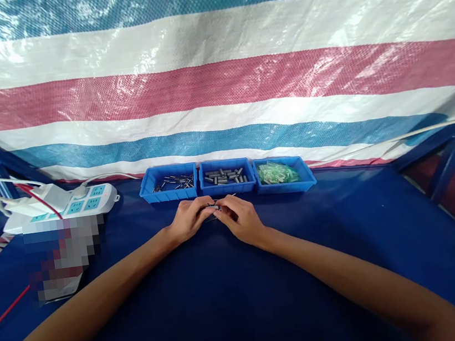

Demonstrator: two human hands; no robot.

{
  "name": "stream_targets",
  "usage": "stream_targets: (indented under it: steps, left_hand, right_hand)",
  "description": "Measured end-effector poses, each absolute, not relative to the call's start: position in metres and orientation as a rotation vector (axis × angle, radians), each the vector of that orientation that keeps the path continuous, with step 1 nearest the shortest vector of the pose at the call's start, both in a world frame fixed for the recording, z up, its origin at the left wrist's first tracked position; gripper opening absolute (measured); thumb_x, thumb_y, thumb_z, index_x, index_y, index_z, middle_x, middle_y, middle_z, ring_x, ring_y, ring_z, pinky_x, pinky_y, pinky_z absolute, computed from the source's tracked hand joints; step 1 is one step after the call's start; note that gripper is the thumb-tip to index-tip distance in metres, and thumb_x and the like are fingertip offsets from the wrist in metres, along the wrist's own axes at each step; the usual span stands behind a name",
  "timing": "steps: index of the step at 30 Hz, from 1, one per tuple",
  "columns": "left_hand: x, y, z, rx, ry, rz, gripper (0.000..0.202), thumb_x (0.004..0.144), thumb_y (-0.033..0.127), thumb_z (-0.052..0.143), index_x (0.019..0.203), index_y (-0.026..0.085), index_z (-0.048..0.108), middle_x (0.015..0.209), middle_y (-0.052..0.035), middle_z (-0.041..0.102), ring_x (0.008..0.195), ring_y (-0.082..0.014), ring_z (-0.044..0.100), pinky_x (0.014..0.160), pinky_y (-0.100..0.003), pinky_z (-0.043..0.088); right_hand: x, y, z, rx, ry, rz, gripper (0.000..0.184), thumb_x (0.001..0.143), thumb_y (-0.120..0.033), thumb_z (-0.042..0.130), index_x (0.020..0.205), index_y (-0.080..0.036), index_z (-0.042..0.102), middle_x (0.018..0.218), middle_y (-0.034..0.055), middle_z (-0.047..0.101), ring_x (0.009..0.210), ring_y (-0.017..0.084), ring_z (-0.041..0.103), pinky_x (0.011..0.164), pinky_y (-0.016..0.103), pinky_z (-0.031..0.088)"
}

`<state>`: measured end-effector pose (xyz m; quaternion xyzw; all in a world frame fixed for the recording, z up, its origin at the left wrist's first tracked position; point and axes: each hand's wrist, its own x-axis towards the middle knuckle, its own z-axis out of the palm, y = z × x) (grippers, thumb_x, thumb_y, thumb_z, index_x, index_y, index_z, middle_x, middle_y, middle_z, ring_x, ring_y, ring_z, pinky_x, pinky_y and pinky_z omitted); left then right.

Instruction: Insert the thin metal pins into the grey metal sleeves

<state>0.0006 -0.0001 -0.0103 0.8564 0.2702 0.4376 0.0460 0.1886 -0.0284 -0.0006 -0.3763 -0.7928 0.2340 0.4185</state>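
Note:
My left hand (pixel 191 218) and my right hand (pixel 240 217) meet over the dark blue table (pixel 346 244), fingertips pinched together on a small grey metal part (pixel 216 207) with a thin wire end. Just beyond them stand three blue trays in a row. The left tray (pixel 168 183) holds thin metal pins. The middle tray (pixel 225 176) holds several short grey cylinders. The right tray (pixel 283 174) holds pale green pieces. Both hands rest close to the table, a little in front of the middle tray.
A white power strip (pixel 83 200) with cables and a red wire lies at the left. A blurred patch covers something at the left front. A striped red, white and blue tarpaulin (pixel 216 82) hangs behind the trays. Blue frame bars stand at both sides.

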Motion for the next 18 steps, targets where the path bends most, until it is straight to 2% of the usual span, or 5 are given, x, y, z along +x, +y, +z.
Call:
stream_targets:
  steps: [5,12,18]
  left_hand:
    - [0.003,-0.003,-0.003,2.597,0.876,1.277,0.023,0.09,0.034,0.052,0.102,0.015,0.055,0.073,-0.0003,0.064,0.059,-0.0074,0.059,0.058,-0.016,0.045]
    - [0.006,-0.005,0.005,2.625,0.839,1.358,0.016,0.086,0.024,0.059,0.099,0.014,0.059,0.088,-0.0062,0.066,0.071,-0.0102,0.062,0.063,-0.018,0.048]
    - [0.006,-0.008,0.007,2.63,0.858,1.385,0.016,0.085,0.025,0.06,0.095,0.013,0.062,0.091,-0.008,0.066,0.056,-0.006,0.054,0.054,-0.018,0.046]
  right_hand:
    - [0.19,-0.027,0.001,-0.922,-1.89,0.54,0.023,0.094,-0.032,0.043,0.085,-0.017,0.058,0.069,0.0011,0.051,0.06,0.012,0.048,0.059,0.025,0.038]
    - [0.19,-0.027,0.004,-0.914,-1.892,0.525,0.029,0.096,-0.032,0.039,0.078,-0.018,0.057,0.066,0.0007,0.051,0.062,0.013,0.048,0.061,0.025,0.038]
    - [0.19,-0.027,0.003,-0.888,-1.897,0.541,0.028,0.095,-0.027,0.04,0.073,-0.017,0.054,0.065,0.0001,0.05,0.061,0.012,0.048,0.06,0.025,0.037]
